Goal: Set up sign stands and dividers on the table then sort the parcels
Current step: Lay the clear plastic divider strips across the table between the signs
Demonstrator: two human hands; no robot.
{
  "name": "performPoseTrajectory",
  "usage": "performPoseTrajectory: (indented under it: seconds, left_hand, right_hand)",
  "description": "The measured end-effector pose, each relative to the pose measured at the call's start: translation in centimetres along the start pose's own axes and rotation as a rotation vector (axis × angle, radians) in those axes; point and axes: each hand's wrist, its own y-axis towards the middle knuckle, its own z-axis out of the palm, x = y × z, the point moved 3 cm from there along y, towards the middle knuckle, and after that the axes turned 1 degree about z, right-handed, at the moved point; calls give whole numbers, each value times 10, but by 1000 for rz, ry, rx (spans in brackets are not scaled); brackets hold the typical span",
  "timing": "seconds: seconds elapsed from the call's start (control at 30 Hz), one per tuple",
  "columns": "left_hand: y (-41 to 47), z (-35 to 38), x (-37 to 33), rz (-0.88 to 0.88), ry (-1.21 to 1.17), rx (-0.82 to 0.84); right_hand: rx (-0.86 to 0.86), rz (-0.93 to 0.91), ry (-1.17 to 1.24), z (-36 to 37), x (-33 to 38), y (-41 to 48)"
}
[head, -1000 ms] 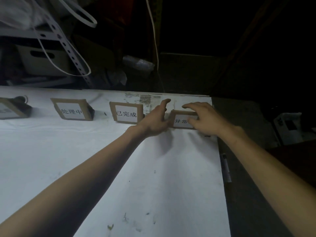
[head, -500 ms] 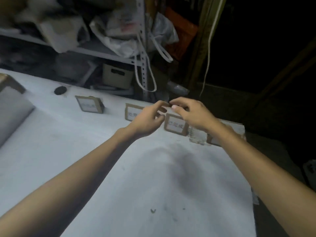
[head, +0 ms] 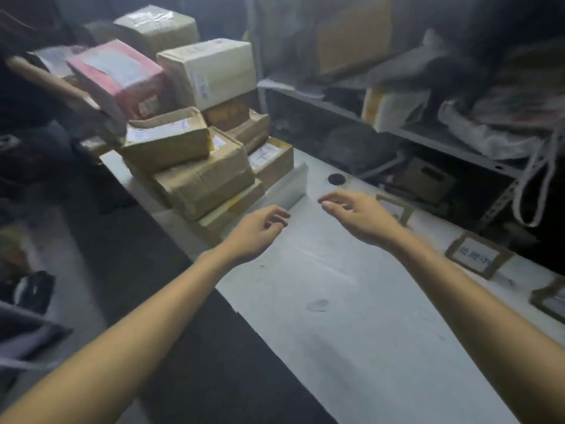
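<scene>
A pile of cardboard parcels (head: pixel 195 175) stands at the left end of the white table (head: pixel 351 332), with a pink parcel (head: pixel 119 78) and a cream box (head: pixel 211 68) on top. A pale upright divider (head: pixel 292 186) leans beside the pile. Three cardboard-framed sign stands line the far edge: one (head: pixel 397 208) partly behind my right hand, one (head: pixel 477 255) to its right, one (head: pixel 550 296) cut by the frame. My left hand (head: pixel 260 231) and my right hand (head: pixel 357 215) hover empty over the table near the pile, fingers relaxed.
Behind the table runs a metal shelf rack (head: pixel 412 133) stuffed with bags and boxes, with white straps (head: pixel 538 185) hanging from it. A small black round object (head: pixel 336 179) lies near the far edge. Dark floor with clutter lies to the left.
Both hands have let go of the rightmost sign stand and swung left with the view toward the parcel pile. They now hover empty.
</scene>
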Motion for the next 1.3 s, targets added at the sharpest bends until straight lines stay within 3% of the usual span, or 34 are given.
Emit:
performPoseTrajectory:
  seconds: [0.2,0.37,0.57,0.7,0.83,1.07,1.17,1.3]
  left_hand:
    - [35,-35,73,-28,-62,-54]
    - [109,-42,113,20,80,-83]
    - [184,-27,138,40,370,145]
    - [199,-23,141,37,549,207]
    - [203,-21,148,-44,435,216]
    - [193,-34,139,-141,88,-2]
    - [190,-45,119,-53,-8,-120]
    - [189,-42,98,73,35,-104]
  right_hand:
    - [88,23,-40,52,15,74]
    - [89,99,-100,90,-8,161]
    - [201,205,-183,131,-38,247]
    - [249,273,-162,134,-45,266]
    - [309,330,-104,130,-38,269]
    - [368,458,-60,139,-24,254]
    - [345,480,-21,140,-12,248]
    - [337,506,68,144,2,235]
